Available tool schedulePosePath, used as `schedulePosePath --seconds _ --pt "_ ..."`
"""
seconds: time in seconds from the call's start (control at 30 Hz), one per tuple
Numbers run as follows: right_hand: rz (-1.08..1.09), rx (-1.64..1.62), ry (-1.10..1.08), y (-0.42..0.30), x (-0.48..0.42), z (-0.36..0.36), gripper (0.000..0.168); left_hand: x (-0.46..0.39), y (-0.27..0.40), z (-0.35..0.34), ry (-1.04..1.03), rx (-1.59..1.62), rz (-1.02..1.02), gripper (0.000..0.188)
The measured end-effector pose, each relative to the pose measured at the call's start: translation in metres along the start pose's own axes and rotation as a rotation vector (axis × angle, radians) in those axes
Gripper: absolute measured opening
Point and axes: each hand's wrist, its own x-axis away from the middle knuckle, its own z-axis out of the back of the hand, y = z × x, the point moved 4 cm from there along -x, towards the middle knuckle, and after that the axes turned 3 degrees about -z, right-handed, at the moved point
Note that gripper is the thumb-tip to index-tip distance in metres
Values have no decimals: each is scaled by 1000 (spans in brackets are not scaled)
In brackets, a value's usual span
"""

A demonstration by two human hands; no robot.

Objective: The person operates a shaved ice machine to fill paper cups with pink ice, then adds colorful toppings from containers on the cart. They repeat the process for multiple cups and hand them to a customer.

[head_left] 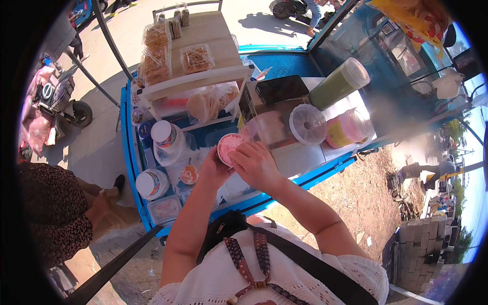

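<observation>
My left hand (215,167) grips a small round cup (220,155) from its left side and below. Pink, shredded-looking food (230,144) fills the cup to the rim. Over the cup's right edge bends my right hand (256,164), its fingertips touching the pink food; whether they pinch any of it is hidden. Just beyond is a clear container (267,126) with something pink inside. A round clear lid (307,124) with a hole in the middle leans to its right. An open tub (190,174) with orange contents lies left of my forearm.
White-lidded jars (152,184) line the cart's left side. A dark phone (282,89), a green-filled jar (339,84) and a pink jar (347,127) sit at right. Packed snacks (156,61) are on the raised wooden shelf (207,30). A person (57,213) stands at left.
</observation>
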Motion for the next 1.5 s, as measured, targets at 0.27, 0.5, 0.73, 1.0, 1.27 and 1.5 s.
schedulePosePath --seconds 0.27,0.5,0.73,1.0,1.27,1.5 --pt "-52 -83 180 5 3 9 19 -1 -4 -21 -156 51 9 41" --pt "-113 -196 294 -2 8 12 23 5 2 -15 -194 28 24 41" --pt "-390 -306 285 21 27 12 19 12 8 -13 -23 75 10 40" --pt "-161 -133 234 8 30 7 17 20 8 -32 -134 100 -23 41" --pt "-327 -235 378 22 37 30 17 25 5 -36 -63 100 -17 40" --pt "-542 -354 406 40 41 23 16 31 8 -56 -22 51 -18 42"
